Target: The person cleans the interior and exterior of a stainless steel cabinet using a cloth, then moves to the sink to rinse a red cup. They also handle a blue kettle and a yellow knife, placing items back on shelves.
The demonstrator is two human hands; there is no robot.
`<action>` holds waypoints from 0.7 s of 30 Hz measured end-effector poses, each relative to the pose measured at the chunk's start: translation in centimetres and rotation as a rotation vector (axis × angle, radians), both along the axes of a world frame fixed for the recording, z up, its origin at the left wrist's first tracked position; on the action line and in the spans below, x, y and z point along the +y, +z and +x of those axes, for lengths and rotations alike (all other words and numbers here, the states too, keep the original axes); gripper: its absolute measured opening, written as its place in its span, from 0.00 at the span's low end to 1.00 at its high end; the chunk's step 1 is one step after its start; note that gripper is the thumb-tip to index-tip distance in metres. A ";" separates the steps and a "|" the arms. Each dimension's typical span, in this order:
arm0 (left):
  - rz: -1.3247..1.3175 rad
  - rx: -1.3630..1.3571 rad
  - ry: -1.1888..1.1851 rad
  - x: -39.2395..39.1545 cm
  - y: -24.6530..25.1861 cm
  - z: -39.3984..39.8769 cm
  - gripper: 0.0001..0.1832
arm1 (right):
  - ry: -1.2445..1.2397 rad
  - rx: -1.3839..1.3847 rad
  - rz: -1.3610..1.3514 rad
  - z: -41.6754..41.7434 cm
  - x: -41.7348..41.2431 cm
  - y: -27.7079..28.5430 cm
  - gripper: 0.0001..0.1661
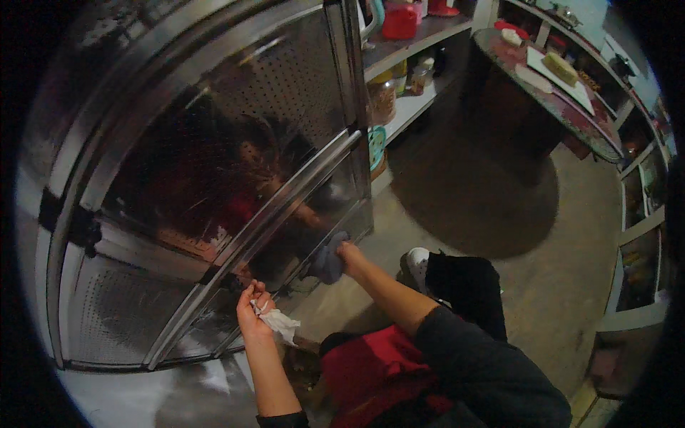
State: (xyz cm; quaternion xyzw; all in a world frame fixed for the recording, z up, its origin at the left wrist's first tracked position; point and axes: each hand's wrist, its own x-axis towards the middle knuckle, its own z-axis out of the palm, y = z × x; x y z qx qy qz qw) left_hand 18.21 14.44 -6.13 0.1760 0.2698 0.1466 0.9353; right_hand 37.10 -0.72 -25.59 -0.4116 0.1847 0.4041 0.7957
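Observation:
A tall metal cabinet (299, 187) with glossy, reflective door panels and perforated sections fills the left of the head view. My right hand (350, 257) holds a bunched grey cloth (327, 262) against or close to the lower part of its front. Crumpled white tissue or thin cloth (278, 321) hangs from my left hand (254, 305), whose fingers are curled near the cabinet's metal frame. Whether those fingertips touch the frame, I cannot tell. Reflections of an arm and a figure show in the dark panel.
Shelves (423, 104) with jars and a red container (400, 21) stand beyond the cabinet. At the upper right, a table (492, 53) bears a white tray (580, 96) with a yellowish block. Open shelving (639, 227) lines the right side. Concrete floor (556, 224) lies between.

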 end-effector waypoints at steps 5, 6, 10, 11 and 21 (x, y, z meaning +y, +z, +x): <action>-0.014 -0.021 -0.015 -3.0 -1.2 -0.2 0.05 | 0.019 -0.091 0.210 -2.1 -10.2 9.9 0.20; -0.064 -0.036 -0.058 -4.4 -2.0 0.3 0.05 | 0.028 -0.089 0.284 -1.9 -12.7 10.4 0.21; -0.072 0.256 -0.138 -10.9 -3.4 1.3 0.07 | -0.035 0.082 0.031 -2.0 -17.9 16.4 0.22; -0.100 0.336 -0.172 -12.5 -2.3 1.6 0.06 | 0.008 0.046 0.169 -1.3 -18.2 16.2 0.23; 0.064 0.332 -0.620 -22.2 -5.5 16.3 0.14 | -0.025 -0.066 0.340 10.5 -26.4 15.1 0.25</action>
